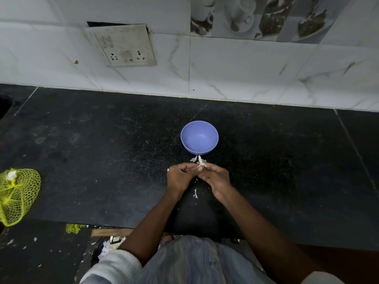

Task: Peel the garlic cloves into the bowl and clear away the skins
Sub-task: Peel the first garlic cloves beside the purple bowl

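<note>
Both hands meet over the dark tabletop (102, 160), just below the middle of the view. The left hand (179, 177) has its fingers curled inward, and the right hand (215, 177) curls toward it, so the fingertips of the two come together on a garlic clove (201, 162). The clove is pinched between them, with a pale strip of skin standing up from it toward 12 o'clock. How much of the clove is already bare cannot be told, since the fingers cover most of it.

The bowl (199, 137), blue-violet and round, stands on the tabletop at 12 o'clock from the hands, just beside the clove's upper tip. A few tiny specks lie on its floor; what they are is too small to tell.

Loose skins (195, 193) lie on the tabletop at 6 o'clock from the hands, between the two wrists, and another scrap (193, 159) lies close under the bowl.

Far off at 9 o'clock, near the tabletop's edge, lies a yellow-green net bag (18, 196). A switch plate (123, 45) is set in the tiled wall at 11 o'clock.
</note>
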